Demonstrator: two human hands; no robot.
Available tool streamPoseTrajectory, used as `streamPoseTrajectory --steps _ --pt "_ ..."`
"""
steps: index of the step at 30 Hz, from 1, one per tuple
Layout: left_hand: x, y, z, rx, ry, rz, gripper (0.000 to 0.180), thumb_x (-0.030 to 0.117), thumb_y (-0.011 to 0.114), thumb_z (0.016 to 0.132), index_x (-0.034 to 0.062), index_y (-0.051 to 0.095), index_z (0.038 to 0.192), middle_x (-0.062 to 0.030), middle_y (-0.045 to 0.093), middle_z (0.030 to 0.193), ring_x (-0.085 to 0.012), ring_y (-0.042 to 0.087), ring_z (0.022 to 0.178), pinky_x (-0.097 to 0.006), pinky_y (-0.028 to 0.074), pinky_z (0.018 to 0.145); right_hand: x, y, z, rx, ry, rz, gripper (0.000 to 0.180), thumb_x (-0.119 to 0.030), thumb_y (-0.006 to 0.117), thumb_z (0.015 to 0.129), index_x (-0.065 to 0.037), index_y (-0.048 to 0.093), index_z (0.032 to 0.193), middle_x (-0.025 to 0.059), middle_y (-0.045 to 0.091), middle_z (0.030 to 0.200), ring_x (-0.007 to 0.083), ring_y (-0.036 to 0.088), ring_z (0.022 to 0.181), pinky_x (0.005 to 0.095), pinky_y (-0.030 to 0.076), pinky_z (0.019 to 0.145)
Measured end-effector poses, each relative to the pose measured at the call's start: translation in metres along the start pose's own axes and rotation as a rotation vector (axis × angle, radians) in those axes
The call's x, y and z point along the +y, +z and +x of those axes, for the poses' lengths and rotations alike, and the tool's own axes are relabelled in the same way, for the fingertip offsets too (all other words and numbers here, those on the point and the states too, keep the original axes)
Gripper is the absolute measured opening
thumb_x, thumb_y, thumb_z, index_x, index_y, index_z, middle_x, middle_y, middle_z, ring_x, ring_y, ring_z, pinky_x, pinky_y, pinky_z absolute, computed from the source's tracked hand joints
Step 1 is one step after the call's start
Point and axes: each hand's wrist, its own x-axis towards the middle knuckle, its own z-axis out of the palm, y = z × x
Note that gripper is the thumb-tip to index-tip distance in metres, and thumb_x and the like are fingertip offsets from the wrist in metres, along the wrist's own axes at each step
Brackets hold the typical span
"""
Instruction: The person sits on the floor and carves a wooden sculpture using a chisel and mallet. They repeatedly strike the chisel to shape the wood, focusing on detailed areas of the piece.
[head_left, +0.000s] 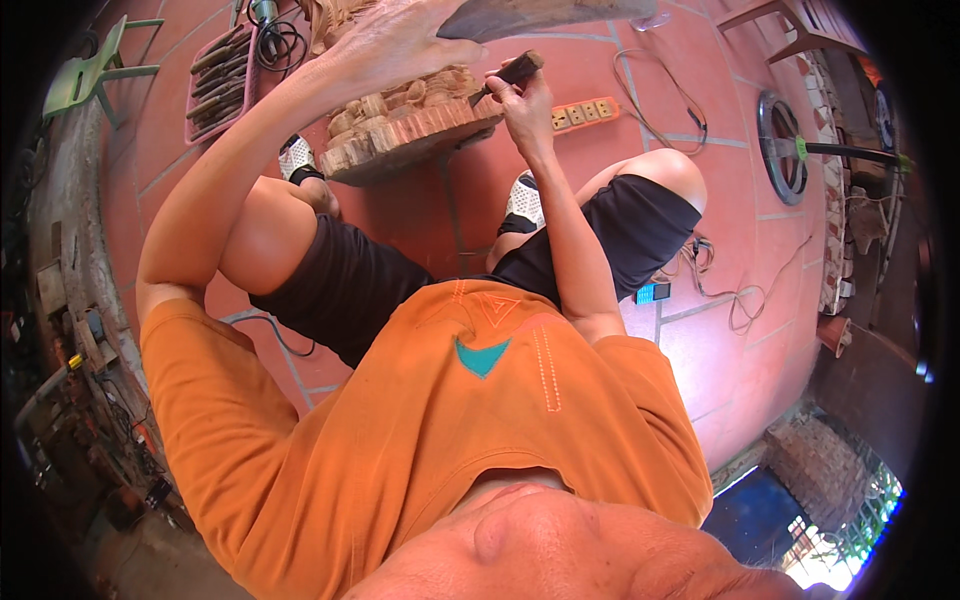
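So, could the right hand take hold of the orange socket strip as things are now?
Probably not freely: the right hand grips a dark-handled tool, though the orange socket strip lies on the floor nearby, mostly uncovered.

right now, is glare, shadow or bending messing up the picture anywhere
In the head view, pale glare washes over the floor right of the orange shirt; in the same head view, shadow darkens the floor under the carved wood, the left hand and its tool are cut by the top edge, and edges bend toward the black rim.
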Motion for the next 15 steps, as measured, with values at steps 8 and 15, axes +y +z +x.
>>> streamPoseTrajectory --steps 8,15 --pt "-0.029 0.032 -0.004 -0.170 -0.085 0.121 0.070 0.033 0.069 0.082 0.0067 0.048 0.143 -0.0234 0.068 0.106 -0.0381 0.067 0.095 -0.045 0.051 0.084 -0.001 0.002 0.002 -0.004 -0.062 -0.191 0.028 -0.008 0.070 0.092 0.001 0.056 0.114 0.0090 0.071 0.099 0.0173 0.070 0.089 0.0310 0.058 0.076" --pt "0.009 0.012 0.011 -0.035 0.011 -0.047 0.073 0.031 0.069 0.086 0.0014 0.041 0.147 -0.0319 0.066 0.108 -0.0425 0.069 0.099 -0.047 0.054 0.087 0.003 0.000 0.003 0.033 -0.011 -0.003 0.027 -0.010 0.073 0.088 0.001 0.059 0.108 0.0098 0.072 0.095 0.0208 0.070 0.087 0.0343 0.055 0.078"
